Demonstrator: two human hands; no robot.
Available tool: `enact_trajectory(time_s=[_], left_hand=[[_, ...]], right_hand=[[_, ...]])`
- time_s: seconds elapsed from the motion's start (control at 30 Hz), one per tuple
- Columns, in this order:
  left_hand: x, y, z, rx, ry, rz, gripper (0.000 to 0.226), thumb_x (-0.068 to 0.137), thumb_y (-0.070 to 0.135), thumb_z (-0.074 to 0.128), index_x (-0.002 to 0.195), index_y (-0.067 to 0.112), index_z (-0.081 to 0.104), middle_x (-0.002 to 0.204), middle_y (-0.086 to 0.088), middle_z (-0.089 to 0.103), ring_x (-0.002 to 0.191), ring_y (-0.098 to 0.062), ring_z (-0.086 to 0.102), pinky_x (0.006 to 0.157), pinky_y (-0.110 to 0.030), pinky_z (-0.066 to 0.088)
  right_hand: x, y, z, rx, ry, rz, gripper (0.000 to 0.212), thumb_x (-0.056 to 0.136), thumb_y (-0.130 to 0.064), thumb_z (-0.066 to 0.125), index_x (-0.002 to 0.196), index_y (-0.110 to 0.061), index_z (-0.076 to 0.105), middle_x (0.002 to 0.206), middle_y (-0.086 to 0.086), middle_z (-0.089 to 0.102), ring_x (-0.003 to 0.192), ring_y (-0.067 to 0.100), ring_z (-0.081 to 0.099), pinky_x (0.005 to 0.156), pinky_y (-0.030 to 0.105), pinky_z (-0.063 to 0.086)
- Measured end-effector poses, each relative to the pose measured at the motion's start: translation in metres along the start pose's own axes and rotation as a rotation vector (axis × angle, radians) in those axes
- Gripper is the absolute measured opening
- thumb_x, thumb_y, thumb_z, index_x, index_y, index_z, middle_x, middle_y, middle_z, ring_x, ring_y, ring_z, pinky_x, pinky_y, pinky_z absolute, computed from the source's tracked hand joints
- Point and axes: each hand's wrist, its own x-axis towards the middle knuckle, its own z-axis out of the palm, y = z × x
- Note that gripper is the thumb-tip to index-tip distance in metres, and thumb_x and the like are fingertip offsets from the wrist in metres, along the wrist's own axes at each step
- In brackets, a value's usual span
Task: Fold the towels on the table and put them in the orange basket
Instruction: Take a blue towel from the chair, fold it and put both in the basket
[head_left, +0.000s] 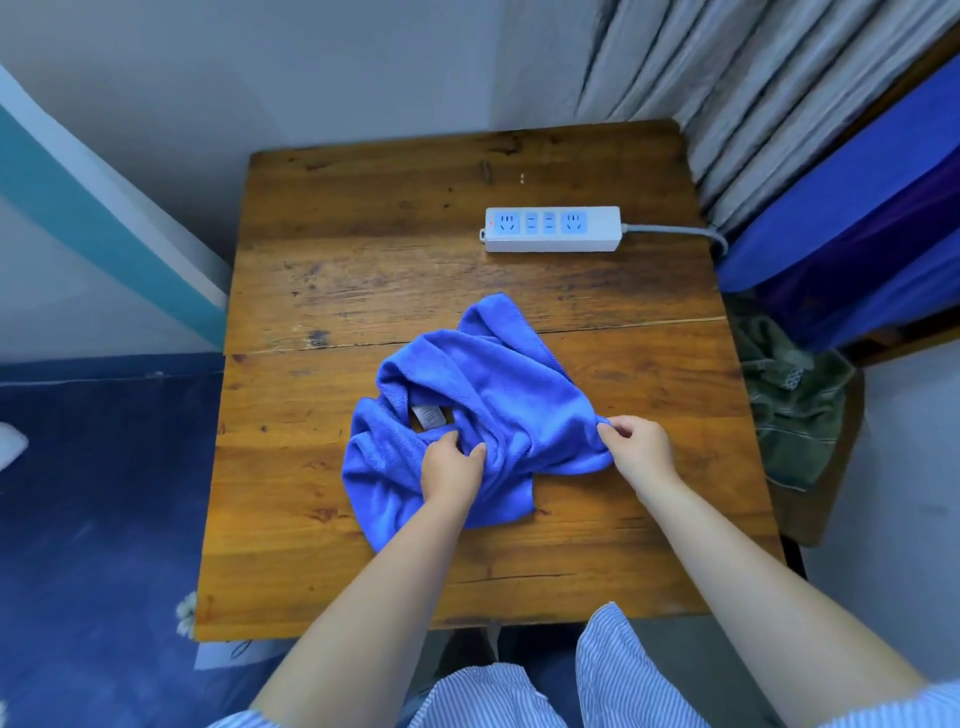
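Note:
A blue towel (483, 384) lies crumpled in the middle of the wooden table (363, 280), with a white label showing in a gap between its folds. My left hand (451, 467) grips a bunch of the cloth near the towel's middle. At the towel's right edge, my right hand (641, 448) pinches the fabric between thumb and fingers. No orange basket is in view.
A white power strip (553, 228) lies at the table's back right, its grey cable running off the right edge. A green cloth (789, 395) sits on a low surface right of the table. Curtains hang behind, and a blue mat covers the floor on the left.

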Motion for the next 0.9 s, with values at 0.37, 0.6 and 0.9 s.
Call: enact_trajectory(time_s=[0.37,0.6,0.9], left_hand=[[0.007,0.014,-0.086,-0.364,0.244,0.211,0.025,0.091,0.011,0.049,0.067,0.005,0.052,0.061,-0.006,0.045,0.060,-0.016,0.038,0.053,-0.021,0.031],[0.000,0.033,-0.177,-0.404,0.502,0.403,0.022,0.092,0.014,0.046,0.071,0.013,0.053,0.067,-0.003,0.046,0.062,-0.013,0.039,0.050,-0.009,0.033],[-0.015,0.101,-0.267,-0.550,0.642,0.531,0.022,0.093,0.012,0.044,0.072,0.012,0.050,0.062,0.004,0.045,0.064,-0.021,0.048,0.066,-0.033,0.047]], right_hand=[[0.017,-0.049,-0.022,0.499,0.012,0.060,0.012,0.088,-0.004,0.054,0.079,-0.008,0.061,0.071,0.002,0.057,0.061,0.011,0.051,0.047,0.013,0.047],[0.030,-0.138,-0.043,0.605,0.046,0.013,0.027,0.089,-0.008,0.051,0.065,-0.021,0.050,0.070,-0.002,0.051,0.062,0.011,0.048,0.050,0.021,0.041],[0.012,-0.271,-0.060,0.615,-0.311,0.087,0.026,0.094,-0.010,0.044,0.068,-0.014,0.046,0.072,0.002,0.048,0.061,0.011,0.047,0.051,0.023,0.039]])
